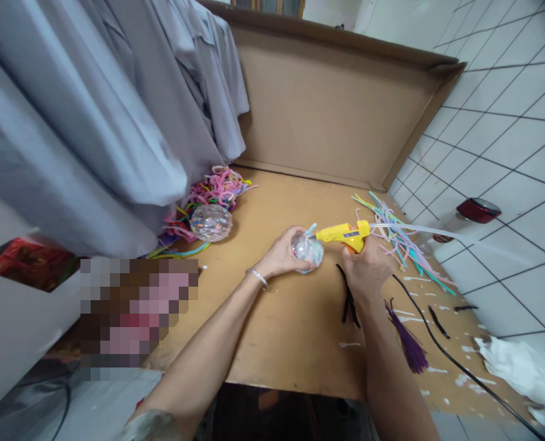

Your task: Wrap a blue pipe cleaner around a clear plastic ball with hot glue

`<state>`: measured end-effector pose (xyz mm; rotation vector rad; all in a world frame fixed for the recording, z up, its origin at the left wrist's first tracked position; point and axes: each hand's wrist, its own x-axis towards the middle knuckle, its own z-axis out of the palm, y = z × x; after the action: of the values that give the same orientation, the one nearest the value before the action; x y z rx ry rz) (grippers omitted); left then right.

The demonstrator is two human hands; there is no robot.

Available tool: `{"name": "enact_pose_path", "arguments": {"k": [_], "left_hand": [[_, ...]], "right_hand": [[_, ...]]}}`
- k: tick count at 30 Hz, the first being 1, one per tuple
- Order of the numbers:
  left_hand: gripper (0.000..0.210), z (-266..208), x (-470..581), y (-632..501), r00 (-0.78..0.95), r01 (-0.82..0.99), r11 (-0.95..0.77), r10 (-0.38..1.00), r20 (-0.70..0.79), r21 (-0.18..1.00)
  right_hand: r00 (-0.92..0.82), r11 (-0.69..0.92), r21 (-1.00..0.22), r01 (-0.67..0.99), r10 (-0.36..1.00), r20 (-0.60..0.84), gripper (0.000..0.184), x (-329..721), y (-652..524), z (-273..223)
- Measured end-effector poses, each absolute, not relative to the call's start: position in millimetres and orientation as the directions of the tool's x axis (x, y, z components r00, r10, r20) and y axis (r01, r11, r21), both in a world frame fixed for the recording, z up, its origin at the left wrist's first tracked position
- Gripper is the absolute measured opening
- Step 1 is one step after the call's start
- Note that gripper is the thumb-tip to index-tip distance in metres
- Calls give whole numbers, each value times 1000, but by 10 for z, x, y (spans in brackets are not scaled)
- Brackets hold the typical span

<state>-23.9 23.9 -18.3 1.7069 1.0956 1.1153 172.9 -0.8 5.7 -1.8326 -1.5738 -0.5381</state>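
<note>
Left grip (285,252) holds clear ball (308,252); right grip (368,266) holds glue gun (341,233), lower part hidden.

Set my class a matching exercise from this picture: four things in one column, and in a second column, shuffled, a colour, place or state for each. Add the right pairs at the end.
Column one
1. Glue gun
2. Tassel
3. Small clear rounded piece
4. Crumpled material

Column two
A. Held in the left hand
B. White, near the picture's right edge
C. Yellow, gripped in the right hand
D. Purple, lying on the work surface

Right pairs: 1-C, 2-D, 3-A, 4-B
</note>
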Motion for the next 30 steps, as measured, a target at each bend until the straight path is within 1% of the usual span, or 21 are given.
{"name": "enact_pose_path", "arguments": {"k": [4, 9, 20, 26, 30], "left_hand": [[79, -203, -224, 246, 239, 221, -315, 935, 262, 923], [78, -225, -221, 257, 249, 216, -328, 929, 272, 920], [79, -201, -223, 242, 258, 230, -330, 928, 269, 916], [80, -232, -226, 265, 261, 226, -347, 922, 286, 910], [79, -241, -229, 272, 260, 239, -356, 920, 293, 904]], "right_hand": [[175, -59, -187, 981, 691, 701, 21, 1731, -4, 56], [170, -62, -179, 982, 708, 686, 21, 1729, -12, 72], [128, -48, -132, 990, 694, 708, 22, 1735, -29, 69], [98, -39, -94, 995, 633, 768, 20, 1749, -3, 43], [91, -51, -76, 996, 619, 780, 17, 1750, 12, 42]]}}
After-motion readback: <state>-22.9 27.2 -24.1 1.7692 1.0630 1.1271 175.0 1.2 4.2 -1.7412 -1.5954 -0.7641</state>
